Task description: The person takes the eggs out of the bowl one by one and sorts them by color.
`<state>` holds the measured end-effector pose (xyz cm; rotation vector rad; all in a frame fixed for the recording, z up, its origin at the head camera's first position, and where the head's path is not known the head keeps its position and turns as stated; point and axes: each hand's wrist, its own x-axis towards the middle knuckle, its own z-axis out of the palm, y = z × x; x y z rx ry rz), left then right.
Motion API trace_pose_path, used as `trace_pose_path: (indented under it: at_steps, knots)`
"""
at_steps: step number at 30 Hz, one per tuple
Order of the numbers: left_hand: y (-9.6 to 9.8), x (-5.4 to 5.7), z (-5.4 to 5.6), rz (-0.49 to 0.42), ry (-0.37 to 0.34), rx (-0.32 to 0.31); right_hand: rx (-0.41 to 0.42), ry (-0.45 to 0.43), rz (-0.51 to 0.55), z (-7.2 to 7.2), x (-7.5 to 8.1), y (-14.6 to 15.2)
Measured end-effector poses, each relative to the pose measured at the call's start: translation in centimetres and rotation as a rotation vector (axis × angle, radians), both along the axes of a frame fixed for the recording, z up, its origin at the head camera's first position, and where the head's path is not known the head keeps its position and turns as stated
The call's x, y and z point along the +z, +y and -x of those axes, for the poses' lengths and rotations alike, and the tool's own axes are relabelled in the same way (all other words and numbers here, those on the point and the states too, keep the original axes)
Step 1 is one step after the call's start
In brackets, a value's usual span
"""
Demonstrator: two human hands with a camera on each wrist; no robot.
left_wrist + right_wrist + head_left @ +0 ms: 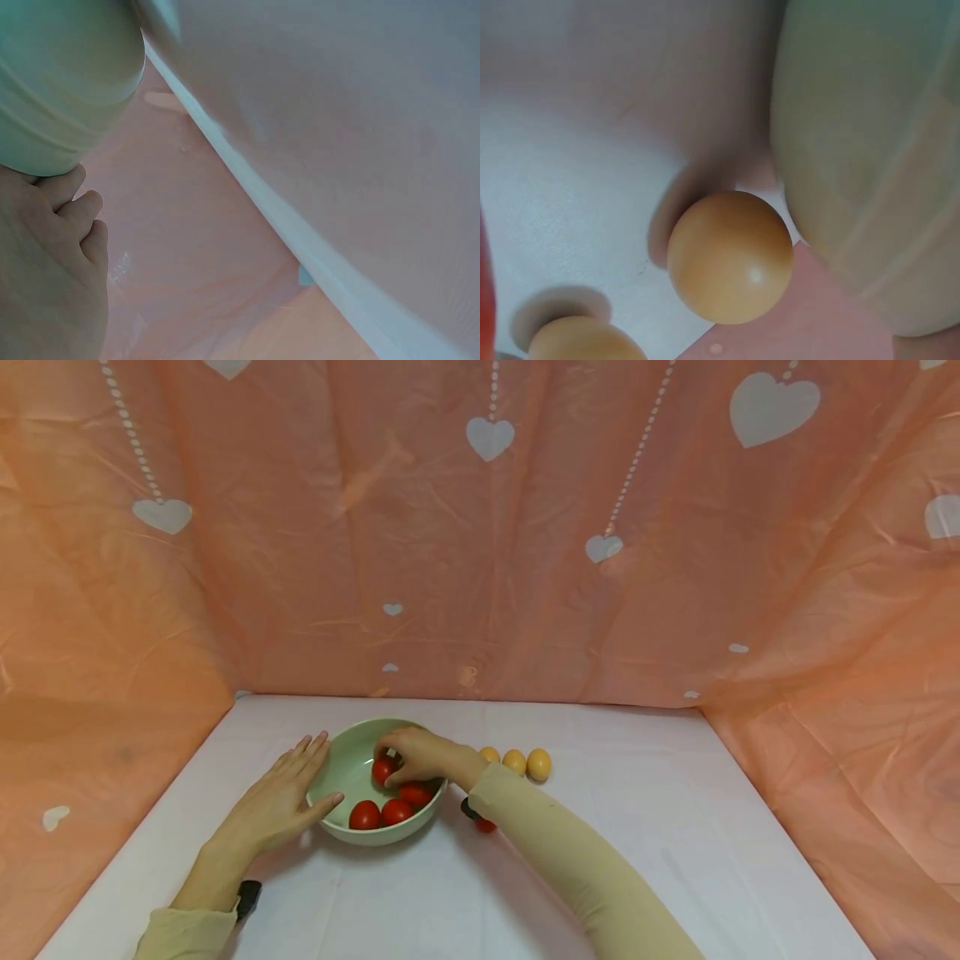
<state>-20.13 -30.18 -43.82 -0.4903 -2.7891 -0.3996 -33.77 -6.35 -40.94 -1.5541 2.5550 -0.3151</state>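
Your right hand (416,754) pinches a tomato (382,770) in the bowl (375,837), your left hand (277,802), straight-fingered, touching its side!

Head view was moderately bright, soft and even; the orange backdrop (420,568) glowed warmer at its sides, duller mid-frame. White tablecloth (660,827) read pale pinkish grey, with soft-edged shadows under the bowl (375,837) and right sleeve (570,852). Small highlights sat on the tomatoes (364,815); fine detail smeared a bit. Left wrist view was dim, hazy, low contrast, tablecloth soft. Right wrist view: glare spot marked one yellow egg (730,259) at lower right, shadow fell left; bowl and edge-cut red sliver (485,292) were blurred.
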Motion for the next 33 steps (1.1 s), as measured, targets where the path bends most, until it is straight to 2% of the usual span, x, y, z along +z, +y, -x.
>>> trace_pose_path:
  at_steps: [25, 33]
  knots:
    - [-0.1, -0.1, 0.2, -0.006, -0.011, -0.015, 0.036, -0.096, 0.099, -0.4, 0.8, 1.1]
    - [0.0, 0.0, 0.3, -0.005, -0.016, -0.011, 0.035, -0.123, 0.139, -1.2, 1.5, 2.1]
